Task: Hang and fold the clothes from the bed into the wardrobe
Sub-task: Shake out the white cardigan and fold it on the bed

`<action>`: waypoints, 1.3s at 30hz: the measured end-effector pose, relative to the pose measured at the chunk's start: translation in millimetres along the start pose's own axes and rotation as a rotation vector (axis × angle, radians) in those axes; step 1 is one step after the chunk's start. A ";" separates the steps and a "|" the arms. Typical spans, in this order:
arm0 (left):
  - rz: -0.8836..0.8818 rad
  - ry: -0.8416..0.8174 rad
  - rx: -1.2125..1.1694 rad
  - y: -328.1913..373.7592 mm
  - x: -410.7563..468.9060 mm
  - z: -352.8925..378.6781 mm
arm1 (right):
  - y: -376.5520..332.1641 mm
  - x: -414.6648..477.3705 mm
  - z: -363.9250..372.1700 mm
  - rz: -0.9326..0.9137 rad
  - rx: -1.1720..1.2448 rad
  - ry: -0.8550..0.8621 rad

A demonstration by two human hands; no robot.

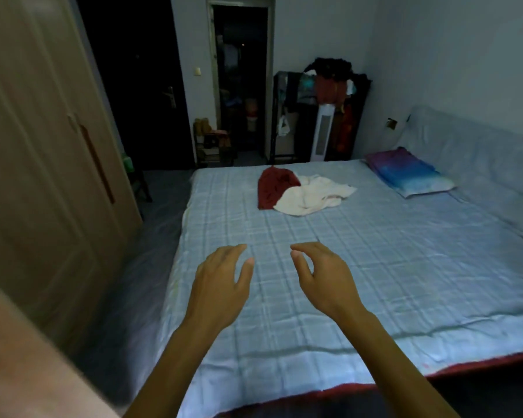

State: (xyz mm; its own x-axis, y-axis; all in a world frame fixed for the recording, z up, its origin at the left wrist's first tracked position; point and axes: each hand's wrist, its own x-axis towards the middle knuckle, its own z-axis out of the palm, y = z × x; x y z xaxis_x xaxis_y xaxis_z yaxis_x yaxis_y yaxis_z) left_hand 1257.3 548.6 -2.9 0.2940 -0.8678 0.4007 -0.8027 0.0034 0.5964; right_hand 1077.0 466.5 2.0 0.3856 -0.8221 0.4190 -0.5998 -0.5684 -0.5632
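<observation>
The bed (375, 260) fills the scene, pale and checked, spreading under the left grip (221, 285) and the right grip (323, 279) and running far ahead of them. Off to the left of the left grip stands the wardrobe (34, 152), door closed, its long dark handle (98, 167) well beyond the fingertips. Far ahead of the right grip, past the end of the bed, there's a dark rack (323, 116), piled high. Ahead and to the right of the right grip, a blue and purple pillow (411, 173) lies at the bed's far side.

Now the clothes: a white garment (311, 194) lies crumpled on the bed, ahead of both grips and well apart from them, more in line with the right one. A red garment (271, 188) touches it on the left, the white cloth overlapping its lower edge, ahead of the gap between the grips.

And the grips themselves: the left one hangs palm down over the bed, fingers relaxed and lightly spread, thumb out to the side, holding nothing. The right one is just beside it, palm down too, fingers loosely curved, thumb and forefinger bowed toward each other with a clear gap, nothing between them. Whether either touches the bed, I cannot tell.
</observation>
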 end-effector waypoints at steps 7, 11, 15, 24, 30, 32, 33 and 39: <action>0.026 -0.076 0.052 48.5 66.5 86.5 | 96.0 49.3 -33.3 0.045 -0.003 0.011; 0.044 -0.099 0.071 49.4 116.2 130.3 | 140.3 90.6 -25.3 0.074 -0.021 -0.014; 0.032 -0.140 0.028 34.8 178.2 177.6 | 180.9 141.8 -13.8 0.109 -0.112 -0.040; -0.034 -0.237 -0.043 7.9 304.7 272.3 | 267.3 260.2 6.8 0.186 -0.264 -0.156; -0.105 -0.290 0.008 -1.1 363.9 338.9 | 344.8 325.8 26.6 0.209 -0.200 -0.207; -0.126 -0.306 0.067 -2.4 384.2 363.7 | 377.1 348.2 34.2 0.203 -0.181 -0.237; -0.128 -0.313 0.109 -2.3 396.5 375.7 | 394.4 360.3 38.2 0.199 -0.170 -0.249; -0.180 -0.315 0.250 -4.1 476.6 443.8 | 483.1 432.7 70.6 0.200 -0.108 -0.327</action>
State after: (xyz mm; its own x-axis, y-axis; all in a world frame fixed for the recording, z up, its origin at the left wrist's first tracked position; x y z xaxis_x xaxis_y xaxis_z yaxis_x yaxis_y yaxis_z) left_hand 1170.4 -85.6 -123.1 0.2992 -0.9528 0.0516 -0.8654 -0.2481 0.4354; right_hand 1003.6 -166.2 -139.0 0.4461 -0.8936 0.0504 -0.7493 -0.4036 -0.5250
